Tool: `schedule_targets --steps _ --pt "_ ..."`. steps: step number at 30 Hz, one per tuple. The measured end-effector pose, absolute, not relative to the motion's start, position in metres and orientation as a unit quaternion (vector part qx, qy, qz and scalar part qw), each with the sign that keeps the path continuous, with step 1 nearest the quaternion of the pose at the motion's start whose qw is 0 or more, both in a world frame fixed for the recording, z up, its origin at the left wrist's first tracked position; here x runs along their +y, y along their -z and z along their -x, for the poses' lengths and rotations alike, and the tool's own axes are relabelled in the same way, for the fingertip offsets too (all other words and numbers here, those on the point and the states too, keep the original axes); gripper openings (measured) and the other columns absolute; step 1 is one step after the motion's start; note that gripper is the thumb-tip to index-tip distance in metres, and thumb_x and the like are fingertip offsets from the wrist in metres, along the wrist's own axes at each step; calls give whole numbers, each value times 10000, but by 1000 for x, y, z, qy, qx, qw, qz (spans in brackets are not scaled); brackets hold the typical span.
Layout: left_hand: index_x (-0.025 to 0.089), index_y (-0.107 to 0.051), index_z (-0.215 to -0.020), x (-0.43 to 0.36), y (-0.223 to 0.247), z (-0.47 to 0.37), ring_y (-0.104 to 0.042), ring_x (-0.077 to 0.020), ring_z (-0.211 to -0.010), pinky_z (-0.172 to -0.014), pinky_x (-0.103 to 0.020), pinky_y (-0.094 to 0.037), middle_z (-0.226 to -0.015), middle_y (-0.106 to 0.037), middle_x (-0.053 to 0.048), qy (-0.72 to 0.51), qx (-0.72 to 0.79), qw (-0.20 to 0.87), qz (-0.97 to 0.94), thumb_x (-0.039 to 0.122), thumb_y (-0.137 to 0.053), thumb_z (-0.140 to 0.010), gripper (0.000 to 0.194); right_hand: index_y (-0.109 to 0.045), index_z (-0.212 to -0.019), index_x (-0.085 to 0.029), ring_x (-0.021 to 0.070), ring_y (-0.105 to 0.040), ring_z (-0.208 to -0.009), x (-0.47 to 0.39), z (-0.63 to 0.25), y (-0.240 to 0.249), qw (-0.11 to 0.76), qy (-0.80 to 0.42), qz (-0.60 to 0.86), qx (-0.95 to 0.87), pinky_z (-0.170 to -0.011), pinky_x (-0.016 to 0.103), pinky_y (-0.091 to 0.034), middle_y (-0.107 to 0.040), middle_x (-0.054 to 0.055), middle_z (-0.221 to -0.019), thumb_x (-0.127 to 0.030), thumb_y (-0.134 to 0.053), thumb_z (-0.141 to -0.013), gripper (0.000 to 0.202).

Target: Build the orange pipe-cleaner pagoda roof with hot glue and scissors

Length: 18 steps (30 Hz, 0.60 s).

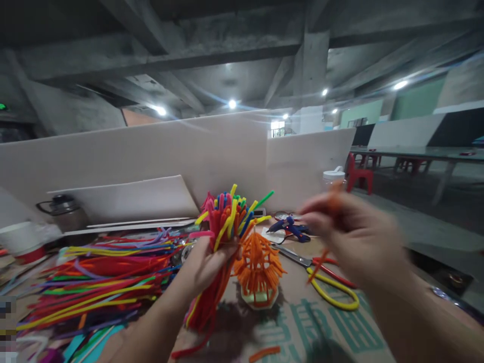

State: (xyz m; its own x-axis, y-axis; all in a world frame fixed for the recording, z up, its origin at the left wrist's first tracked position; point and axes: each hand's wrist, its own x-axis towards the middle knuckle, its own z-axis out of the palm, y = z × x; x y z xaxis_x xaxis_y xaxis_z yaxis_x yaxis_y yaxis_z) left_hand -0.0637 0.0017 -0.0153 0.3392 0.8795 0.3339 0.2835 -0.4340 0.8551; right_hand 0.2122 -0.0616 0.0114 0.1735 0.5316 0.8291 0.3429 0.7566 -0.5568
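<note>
My left hand is wrapped around a thick bundle of pipe cleaners in red, pink, yellow, blue, orange and green, held upright. Raised at the right and smeared by motion, my right hand has its fingers pinched on an orange pipe cleaner, part of which hangs below the palm. Between the hands, just right of the bundle, stands a small tiered orange pipe-cleaner model on a pale base. A short orange piece lies near the front edge.
Scissors with red and yellow handles lie beneath my right hand. Behind them is a blue glue gun. Loose pipe cleaners cover the left side, near a paper cup and a dark flask. A white partition stands behind.
</note>
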Motion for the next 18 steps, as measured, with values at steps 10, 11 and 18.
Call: schedule_targets --steps 10,11,18 --pt "146 -733 -1095 -4 21 55 -658 -298 -973 -909 -366 -520 -1025 -748 -76 -438 383 357 -730 417 -679 -819 391 -766 -810 -184 176 -647 -711 -26 -128 10 594 -338 347 -642 -654 294 -502 -734 32 -771 -282 -663 -809 142" --pt "143 -729 -1104 -4 22 55 -657 -299 -982 -914 -370 -519 -1046 -743 -81 -442 380 364 -726 434 -666 -829 406 -761 -806 -180 173 -641 -708 -25 -129 11 594 -356 348 -632 -656 295 -499 -726 32 -762 -291 -661 -807 149" --pt "128 -708 -988 -7 13 55 -642 -250 -809 -753 -319 -535 -873 -719 -72 -438 404 366 -714 549 -631 -828 457 -665 -834 -208 71 -377 -436 -19 -140 8 702 -356 268 -556 -415 224 -310 -572 -33 -638 -452 -662 -870 247"
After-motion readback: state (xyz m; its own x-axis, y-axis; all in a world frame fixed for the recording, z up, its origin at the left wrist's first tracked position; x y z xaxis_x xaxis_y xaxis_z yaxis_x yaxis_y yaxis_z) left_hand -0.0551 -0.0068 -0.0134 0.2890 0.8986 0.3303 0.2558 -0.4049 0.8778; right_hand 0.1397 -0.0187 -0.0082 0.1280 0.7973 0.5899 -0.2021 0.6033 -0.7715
